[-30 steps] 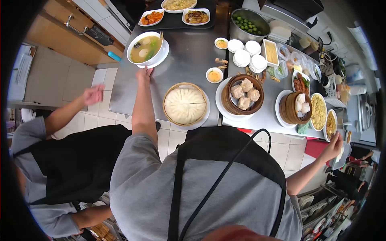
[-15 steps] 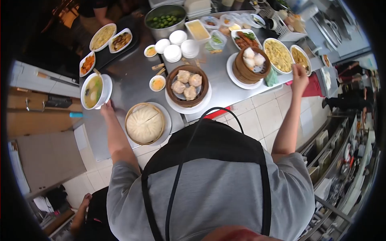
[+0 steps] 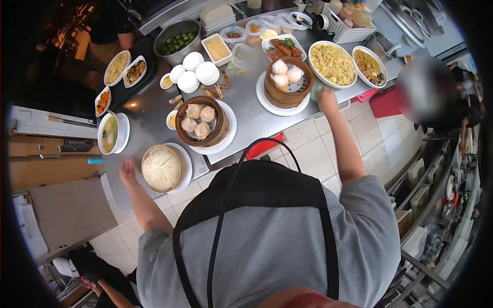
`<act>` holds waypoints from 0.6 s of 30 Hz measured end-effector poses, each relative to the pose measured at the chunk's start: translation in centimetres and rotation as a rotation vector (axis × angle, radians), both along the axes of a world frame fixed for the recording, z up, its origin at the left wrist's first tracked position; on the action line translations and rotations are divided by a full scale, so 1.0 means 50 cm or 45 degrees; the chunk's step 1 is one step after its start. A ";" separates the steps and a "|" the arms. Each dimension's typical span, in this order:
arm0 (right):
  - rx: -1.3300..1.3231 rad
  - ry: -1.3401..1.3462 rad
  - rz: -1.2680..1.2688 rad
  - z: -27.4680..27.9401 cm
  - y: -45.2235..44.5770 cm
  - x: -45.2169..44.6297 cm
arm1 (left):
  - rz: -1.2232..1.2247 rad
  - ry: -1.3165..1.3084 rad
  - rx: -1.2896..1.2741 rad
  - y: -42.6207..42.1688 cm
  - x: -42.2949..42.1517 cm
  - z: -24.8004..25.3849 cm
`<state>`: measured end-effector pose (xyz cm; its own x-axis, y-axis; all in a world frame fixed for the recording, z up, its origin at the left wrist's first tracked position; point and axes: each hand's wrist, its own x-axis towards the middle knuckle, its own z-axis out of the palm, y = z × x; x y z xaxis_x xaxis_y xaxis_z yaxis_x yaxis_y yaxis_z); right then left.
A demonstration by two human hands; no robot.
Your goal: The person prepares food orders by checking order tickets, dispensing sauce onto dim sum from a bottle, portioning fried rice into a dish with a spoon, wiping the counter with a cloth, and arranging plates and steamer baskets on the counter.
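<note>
Where the steel counter (image 3: 246,108) runs past the oval platter of fried rice (image 3: 333,64), my right hand (image 3: 327,100) lies at a green cloth (image 3: 315,93), situated near the front edge between that platter and the bamboo steamer of white dumplings (image 3: 288,84). Blur hides the fingertips, so I cannot tell whether they pinch the fabric or merely touch it. My left hand (image 3: 128,171), fingers loosely extended and holding nothing visible, hangs beside the steamer of one large bun (image 3: 161,168). Sound technique, as I judge it, is to gather the cloth from its free, near side, keeping my knuckles clear of the platter's rim and the white plate (image 3: 268,106) beneath the dumplings' steamer. The cloth shows only as a small patch left of my fingers; no definite long axis or pointing end can be read. The platter's long axis slants from upper left to lower right, towards the counter's front edge.
</note>
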<state>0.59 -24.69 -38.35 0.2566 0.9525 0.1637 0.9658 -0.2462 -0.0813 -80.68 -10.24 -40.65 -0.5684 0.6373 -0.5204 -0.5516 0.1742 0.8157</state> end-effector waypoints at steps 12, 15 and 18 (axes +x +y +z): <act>-0.786 0.773 0.083 -0.019 -0.209 0.057 | 0.152 0.182 -0.052 -0.286 -0.075 -0.004; -0.665 1.254 0.539 0.180 -0.127 -0.104 | 0.171 0.244 -0.083 -0.317 -0.012 0.054; -0.629 1.434 0.773 0.323 -0.048 -0.244 | 0.181 0.295 -0.082 -0.341 0.035 0.083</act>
<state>-11.59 -27.11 -22.21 -0.4510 0.8598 -0.2396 0.4016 -0.0443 -0.9147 -78.93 -27.29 -36.50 -0.7585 0.5121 -0.4031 -0.3742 0.1642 0.9127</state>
